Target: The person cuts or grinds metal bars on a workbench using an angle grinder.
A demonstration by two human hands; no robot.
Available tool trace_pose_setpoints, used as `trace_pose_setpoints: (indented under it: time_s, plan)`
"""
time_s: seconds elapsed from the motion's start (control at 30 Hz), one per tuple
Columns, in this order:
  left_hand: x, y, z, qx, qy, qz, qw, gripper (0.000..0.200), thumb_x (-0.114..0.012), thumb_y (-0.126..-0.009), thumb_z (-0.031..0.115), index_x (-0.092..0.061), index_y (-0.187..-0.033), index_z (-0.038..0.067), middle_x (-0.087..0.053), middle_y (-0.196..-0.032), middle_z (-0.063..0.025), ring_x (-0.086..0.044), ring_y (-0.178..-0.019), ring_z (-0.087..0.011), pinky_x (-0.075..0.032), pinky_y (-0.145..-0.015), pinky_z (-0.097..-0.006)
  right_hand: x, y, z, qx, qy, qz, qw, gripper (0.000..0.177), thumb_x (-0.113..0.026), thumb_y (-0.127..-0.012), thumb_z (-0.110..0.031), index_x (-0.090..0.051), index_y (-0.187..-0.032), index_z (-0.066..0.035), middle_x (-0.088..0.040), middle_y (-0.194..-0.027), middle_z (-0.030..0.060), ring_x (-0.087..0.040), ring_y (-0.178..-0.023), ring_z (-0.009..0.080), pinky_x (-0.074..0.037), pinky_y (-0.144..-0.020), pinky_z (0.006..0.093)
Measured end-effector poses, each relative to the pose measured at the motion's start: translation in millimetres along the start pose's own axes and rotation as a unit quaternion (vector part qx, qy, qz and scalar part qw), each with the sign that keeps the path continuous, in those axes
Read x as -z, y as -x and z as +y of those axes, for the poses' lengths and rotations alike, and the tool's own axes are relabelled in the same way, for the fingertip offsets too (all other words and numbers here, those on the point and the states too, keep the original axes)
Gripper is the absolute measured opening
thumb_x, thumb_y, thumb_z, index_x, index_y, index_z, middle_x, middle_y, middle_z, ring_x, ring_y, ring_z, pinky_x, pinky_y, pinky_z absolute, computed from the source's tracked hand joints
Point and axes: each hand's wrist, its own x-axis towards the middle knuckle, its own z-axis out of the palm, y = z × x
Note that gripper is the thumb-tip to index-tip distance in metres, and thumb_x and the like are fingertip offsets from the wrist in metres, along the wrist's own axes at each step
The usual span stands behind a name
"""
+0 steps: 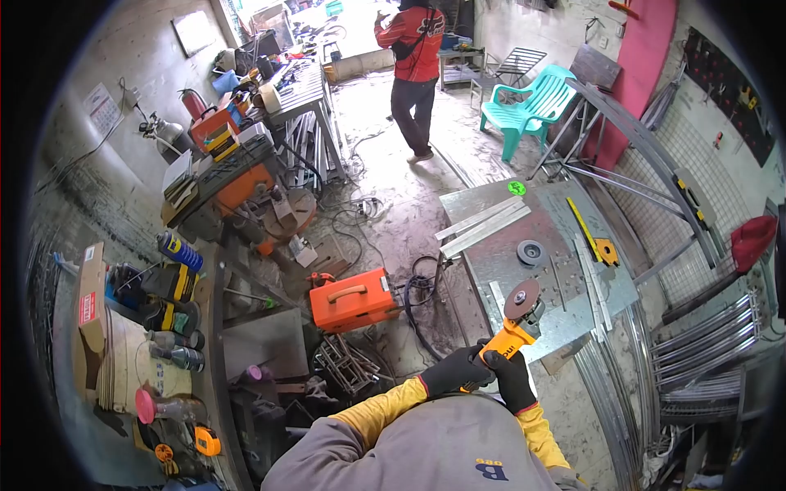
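An orange angle grinder [509, 337] with a brown disc is held in front of my chest, its disc over the near edge of the metal-topped table [548, 209]. My right hand [512, 380], in a black glove, is wrapped round the grinder's body. Beside it, my left hand [455, 371], also gloved in black, is closed at the rear end of the grinder. On the table lie pale metal strips [487, 229], a grey disc [531, 253] and a yellow tape measure [606, 251] with its blade out.
An orange machine [354, 300] with cables stands on the floor left of the table. A person in a red shirt [413, 41] stands farther back, near a green chair [526, 110]. Shelves with tools line the left; metal tubes [708, 344] are stacked at right.
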Motion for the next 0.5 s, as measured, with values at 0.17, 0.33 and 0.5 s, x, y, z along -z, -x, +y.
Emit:
trace_pose_setpoints:
  time_s: [0.17, 0.33, 0.5]
  plan:
    - [0.1, -1.8, -1.0, -0.005, -0.007, 0.006, 1.0, 0.056, -0.08, -0.092, 0.017, -0.064, -0.143, 0.0, -0.074, -0.108, -0.0035, -0.069, -0.093, -0.0105, -0.057, -0.084, -0.0293, 2.8, -3.1, 1.9, 0.001, 0.009, -0.002, 1.0, 0.048, -0.08, -0.096, -0.03, -0.071, -0.13, 0.002, -0.077, -0.113, 0.0079, -0.074, -0.103, 0.0183, -0.058, -0.095, 0.034]
    - [2.4, -5.3, -6.3, -0.003, -0.007, 0.004, 1.0, 0.054, -0.08, -0.092, 0.017, -0.064, -0.141, 0.0, -0.074, -0.109, -0.0035, -0.068, -0.092, -0.0103, -0.056, -0.084, -0.0288, -3.7, 2.7, -8.5, 0.001, -0.001, 0.003, 1.0, 0.055, -0.081, -0.094, -0.033, -0.069, -0.134, 0.003, -0.077, -0.117, 0.0089, -0.074, -0.104, 0.0185, -0.058, -0.096, 0.0342]
    - [-2.0, -5.9, 1.6, 0.004, -0.025, 0.014, 1.0, 0.054, -0.081, -0.09, 0.017, -0.066, -0.139, 0.0, -0.074, -0.105, -0.0031, -0.066, -0.09, -0.0102, -0.055, -0.082, -0.0294, 4.9, -4.6, 4.6, 0.01, 0.005, 0.013, 1.0, 0.053, -0.079, -0.095, -0.03, -0.069, -0.134, 0.004, -0.077, -0.118, 0.0097, -0.074, -0.108, 0.0202, -0.058, -0.1, 0.0356]
